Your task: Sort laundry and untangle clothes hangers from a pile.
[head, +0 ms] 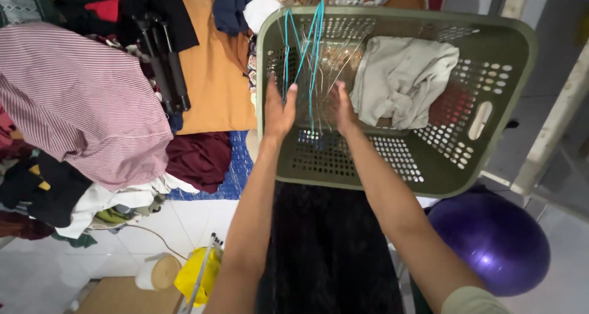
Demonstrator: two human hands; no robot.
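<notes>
**Two hands in one basket**

Nearest me I count one purple exercise ball (491, 240) on the floor and one yellow plastic item (196, 276). Further out, my left hand (280, 110) and right hand (343, 108) reach into one olive-green perforated plastic laundry basket (448, 160). Both sit among a bundle of thin wire hangers, teal and clear (311, 50); the left grip looks open, the right grip I cannot tell. One crumpled beige cloth (402, 81) lies inside. Beyond, one striped pink shirt (80, 99) lies on the heap of clothes at the left.
</notes>
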